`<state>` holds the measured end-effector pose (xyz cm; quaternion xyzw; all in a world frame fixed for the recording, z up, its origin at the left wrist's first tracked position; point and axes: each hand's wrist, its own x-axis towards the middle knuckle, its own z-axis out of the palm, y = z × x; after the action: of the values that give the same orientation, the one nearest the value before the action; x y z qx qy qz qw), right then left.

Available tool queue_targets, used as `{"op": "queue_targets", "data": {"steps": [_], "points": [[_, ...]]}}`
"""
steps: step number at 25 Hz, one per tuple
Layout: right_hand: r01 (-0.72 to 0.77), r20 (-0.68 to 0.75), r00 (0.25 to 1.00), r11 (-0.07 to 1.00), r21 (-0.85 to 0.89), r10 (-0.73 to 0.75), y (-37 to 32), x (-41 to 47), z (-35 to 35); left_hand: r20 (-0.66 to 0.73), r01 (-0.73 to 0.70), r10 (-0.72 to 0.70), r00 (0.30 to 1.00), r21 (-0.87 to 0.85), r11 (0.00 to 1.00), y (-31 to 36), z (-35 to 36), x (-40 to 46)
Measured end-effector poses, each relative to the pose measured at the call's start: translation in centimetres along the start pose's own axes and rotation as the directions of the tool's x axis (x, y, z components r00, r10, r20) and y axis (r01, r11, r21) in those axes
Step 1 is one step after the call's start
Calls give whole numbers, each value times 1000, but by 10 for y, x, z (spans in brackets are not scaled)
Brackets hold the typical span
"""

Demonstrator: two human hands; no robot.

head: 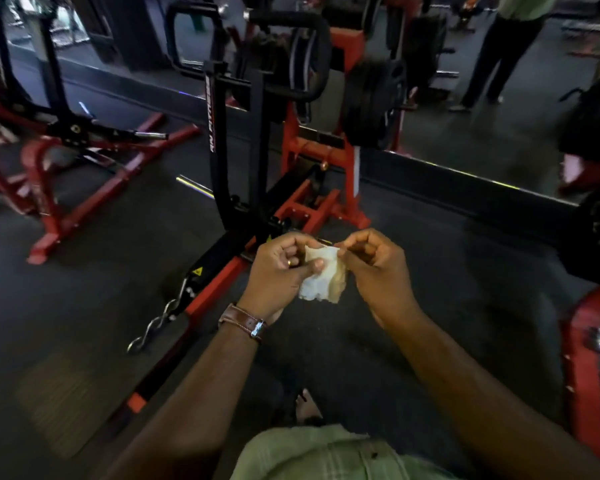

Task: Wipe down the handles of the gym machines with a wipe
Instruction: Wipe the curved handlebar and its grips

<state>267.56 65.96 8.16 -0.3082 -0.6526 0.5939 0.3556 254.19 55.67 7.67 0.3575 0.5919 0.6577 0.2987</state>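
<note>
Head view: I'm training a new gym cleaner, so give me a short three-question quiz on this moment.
1. True or false: the wipe is pressed against a machine handle.
2. Which wrist wears the brown-strapped watch? A) left B) right C) neither
3. Fill in: the black handle of the red and black machine lies ___ the hands.

Key:
1. False; the left hand and the right hand both pinch it in the air over the floor.
2. A.
3. Beyond, further from the camera and untouched.
</note>
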Motion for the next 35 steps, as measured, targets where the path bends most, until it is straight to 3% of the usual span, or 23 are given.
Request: {"op": "queue_targets", "data": {"steps": [3, 6, 8, 15, 22, 23, 25, 28, 31, 32, 33, 35], "points": [[-140, 29, 990, 968, 209, 137, 3, 74, 13, -55, 79, -87, 995, -134, 988, 1, -8, 73], [-306, 312, 926, 909, 284, 214, 1, 129, 23, -95, 110, -125, 988, -149, 983, 1, -12, 133], [-331, 367, 906, 894, 302, 211, 4, 163, 25, -125, 139, -159, 979, -153, 978, -1, -12, 169], [-217, 151, 970, 954, 207, 188, 37, 309, 24, -301, 68, -88, 950, -77, 995, -32, -1, 297], [-177, 381, 919, 971, 161, 104, 29, 462, 32, -495, 24, -122, 860, -200, 979, -39, 6, 430], [-138, 388, 918, 984, 111, 85, 29, 479, 37, -540, 9, -138, 830, -234, 972, -39, 3, 443], [93, 386, 921, 990, -103, -47, 27, 507, 51, -613, -5, -218, 759, -340, 941, -42, -2, 465], [473, 457, 827, 845, -248, -329, 16, 533, 79, -618, 8, -411, 671, -548, 837, -48, -17, 491], [747, 475, 655, 596, -294, -588, 11, 562, 114, -563, 7, -479, 673, -643, 766, -52, -30, 513], [790, 499, 613, 486, -374, -612, 8, 574, 127, -546, 19, -493, 677, -657, 753, -54, -36, 521], [783, 548, 621, 414, -464, -560, 3, 584, 139, -527, 35, -512, 678, -672, 739, -56, -41, 528], [720, 648, 694, 327, -612, -315, -3, 595, 160, -495, 64, -541, 679, -695, 716, -57, -52, 542]]}}
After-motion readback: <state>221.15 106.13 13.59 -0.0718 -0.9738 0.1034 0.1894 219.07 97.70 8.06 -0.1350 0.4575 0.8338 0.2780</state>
